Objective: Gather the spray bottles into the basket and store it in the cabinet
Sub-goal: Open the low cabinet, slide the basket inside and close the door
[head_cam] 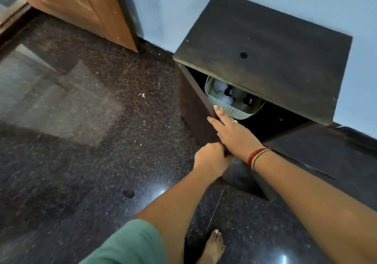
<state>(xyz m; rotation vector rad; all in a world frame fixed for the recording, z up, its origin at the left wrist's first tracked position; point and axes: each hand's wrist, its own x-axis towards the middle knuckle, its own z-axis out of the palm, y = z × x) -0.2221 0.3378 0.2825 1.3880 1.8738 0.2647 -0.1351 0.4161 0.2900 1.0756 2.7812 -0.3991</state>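
Note:
A pale green perforated basket [228, 108] sits inside the low dark cabinet [265, 49], under its top panel. White spray bottles [221, 92] with black heads lie in it, partly hidden by the cabinet top. The cabinet's left door [193, 108] stands swung out. My left hand [210, 158] is closed around that door's lower front edge. My right hand [232, 131] lies flat with fingers stretched along the door's inner edge, fingertips touching the basket's near rim and holding nothing.
The cabinet's right door [326, 151] hangs open toward me at the right. A brown wooden door [81, 7] stands at the upper left by the pale wall. The floor is dark polished granite [91, 141], and my bare foot [212, 247] is near the bottom edge.

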